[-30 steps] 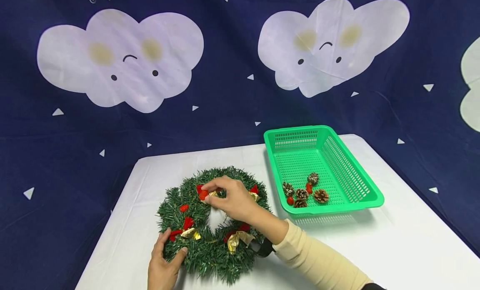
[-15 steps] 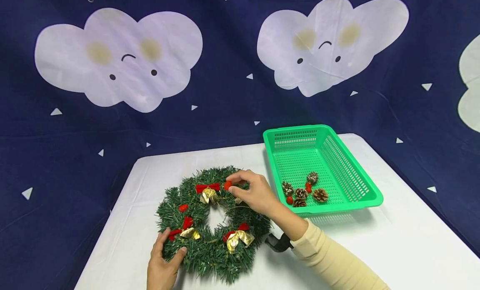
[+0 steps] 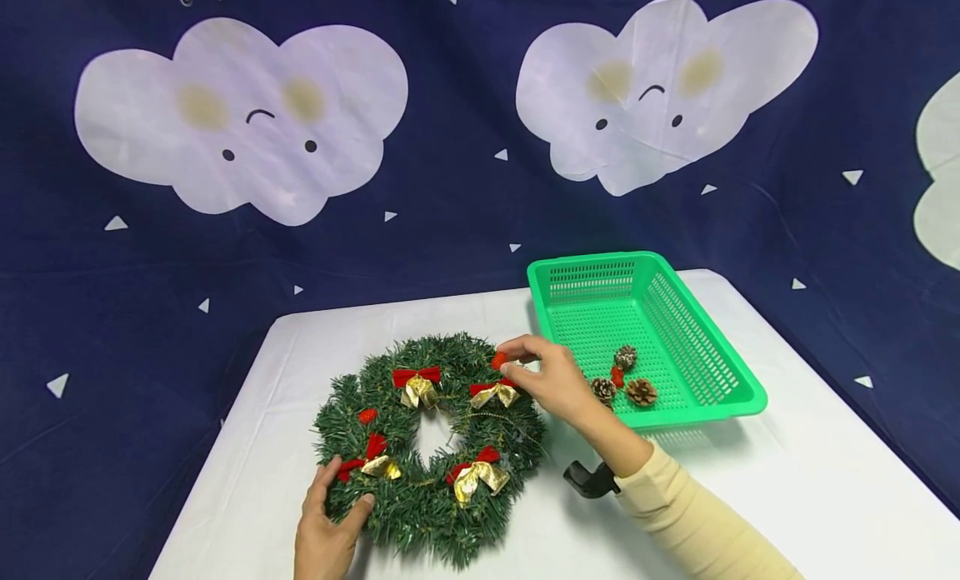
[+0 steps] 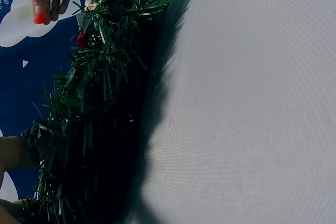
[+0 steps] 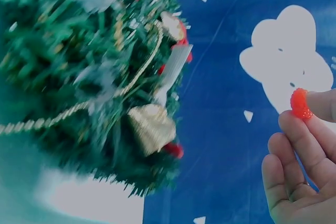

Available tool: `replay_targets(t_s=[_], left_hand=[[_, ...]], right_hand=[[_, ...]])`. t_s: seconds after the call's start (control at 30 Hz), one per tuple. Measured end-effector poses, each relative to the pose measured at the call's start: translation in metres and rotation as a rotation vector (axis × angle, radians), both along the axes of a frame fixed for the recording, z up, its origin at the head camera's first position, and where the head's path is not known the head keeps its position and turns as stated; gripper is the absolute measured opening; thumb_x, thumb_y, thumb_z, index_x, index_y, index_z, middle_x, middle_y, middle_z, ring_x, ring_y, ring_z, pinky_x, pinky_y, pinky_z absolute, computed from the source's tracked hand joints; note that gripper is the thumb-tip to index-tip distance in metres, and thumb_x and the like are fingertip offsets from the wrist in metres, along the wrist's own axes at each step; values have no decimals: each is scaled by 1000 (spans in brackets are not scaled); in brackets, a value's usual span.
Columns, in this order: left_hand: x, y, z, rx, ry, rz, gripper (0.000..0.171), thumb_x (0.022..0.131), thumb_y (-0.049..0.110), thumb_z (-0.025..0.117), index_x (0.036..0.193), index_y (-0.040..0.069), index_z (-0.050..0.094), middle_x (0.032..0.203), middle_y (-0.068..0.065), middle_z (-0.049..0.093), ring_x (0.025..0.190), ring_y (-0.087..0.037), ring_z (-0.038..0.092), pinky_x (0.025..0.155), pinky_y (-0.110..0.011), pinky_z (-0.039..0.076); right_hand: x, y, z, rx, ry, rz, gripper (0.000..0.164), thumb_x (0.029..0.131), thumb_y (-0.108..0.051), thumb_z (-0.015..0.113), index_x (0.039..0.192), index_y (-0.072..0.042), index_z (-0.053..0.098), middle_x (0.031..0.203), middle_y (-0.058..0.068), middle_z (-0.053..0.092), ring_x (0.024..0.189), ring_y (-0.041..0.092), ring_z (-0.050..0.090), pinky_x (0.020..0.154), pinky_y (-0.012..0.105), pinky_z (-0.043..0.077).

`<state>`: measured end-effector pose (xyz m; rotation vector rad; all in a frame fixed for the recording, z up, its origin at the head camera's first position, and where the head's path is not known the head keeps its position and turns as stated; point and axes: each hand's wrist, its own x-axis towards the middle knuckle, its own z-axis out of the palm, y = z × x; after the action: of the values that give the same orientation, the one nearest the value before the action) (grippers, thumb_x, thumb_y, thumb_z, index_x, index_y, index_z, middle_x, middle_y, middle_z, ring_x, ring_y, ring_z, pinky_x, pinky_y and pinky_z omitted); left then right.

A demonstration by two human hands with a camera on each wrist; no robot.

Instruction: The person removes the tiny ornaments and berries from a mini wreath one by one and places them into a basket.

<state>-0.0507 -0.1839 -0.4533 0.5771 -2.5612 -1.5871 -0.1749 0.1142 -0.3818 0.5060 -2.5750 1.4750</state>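
Observation:
A green Christmas wreath (image 3: 431,522) with red and gold bows lies on the white table. My left hand (image 3: 326,526) holds its lower left edge, thumb and fingers set apart on the foliage. Above its upper right part, my right hand (image 3: 551,378) pinches a red bumpy berry (image 5: 300,103) between thumb and fingertips. In the head view this berry appears just above the upper right bow (image 3: 493,392). Another red berry (image 3: 367,416) sits in the wreath's left side. A thin gold cord (image 5: 142,69) runs over the wreath in the right wrist view.
A green plastic basket (image 3: 705,347) stands at the back right. It holds pine cones (image 3: 641,392) and red berries (image 3: 617,376), partly hidden by my right arm. A black wrist mount (image 3: 591,480) hangs below the right wrist. A dark blue cloth with clouds hangs behind the table.
My right hand has moved right with the berry, from the top bow to above the upper right bow, uncovering both bows. The left hand and wreath have stayed in place.

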Motion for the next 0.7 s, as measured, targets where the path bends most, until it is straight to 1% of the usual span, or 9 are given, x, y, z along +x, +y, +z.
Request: replay_targets(t_s=[0.07,0.17,0.3,0.37,0.53,0.6,0.7], left_hand=[[0,0,0,4,-1,3,76,84,16,67,149,8,28,157,-24,12,146,-41,9,113,-63,16],[0,1,0,7,-6,-1,77,85,18,67,150,8,26,157,-24,11,146,-42,7,112,-64,16],[0,1,0,3,-12,-1,77,85,19,67,150,9,26,157,-24,10,146,-43,8,112,-65,16],[0,1,1,0,-15,1,76,85,18,66,150,10,27,157,-24,10,146,-43,8,112,-64,16],[0,1,1,-1,-22,-6,78,85,20,66,150,10,25,158,-23,9,145,-44,8,111,-65,16],[0,0,1,2,-20,-7,77,85,19,66,150,10,25,158,-23,9,145,-43,8,111,-65,16],[1,0,2,7,-8,-5,76,85,16,66,150,10,27,158,-22,10,146,-43,9,112,-64,16]], right_hand=[[-1,6,-3,5,-12,-14,26,87,-23,68,111,-15,68,106,3,71,99,23,65,77,33,55],[-4,17,-9,10,-24,-42,27,87,-24,68,112,-15,67,105,3,71,97,22,65,77,33,55],[-8,31,-14,16,-12,-79,27,86,-22,69,112,-13,67,103,5,71,94,22,66,75,34,55],[-9,38,-15,25,-9,-92,27,87,-22,68,112,-13,67,103,5,71,94,22,66,76,33,55],[-13,54,-16,55,-15,-113,27,88,-23,68,112,-13,67,101,4,72,93,21,66,72,31,54],[-14,60,-18,65,-16,-126,28,87,-23,68,113,-12,67,100,5,72,92,22,66,71,33,54],[-17,69,-21,105,-17,-152,28,87,-23,68,113,-12,67,101,6,72,92,23,67,76,36,55]])
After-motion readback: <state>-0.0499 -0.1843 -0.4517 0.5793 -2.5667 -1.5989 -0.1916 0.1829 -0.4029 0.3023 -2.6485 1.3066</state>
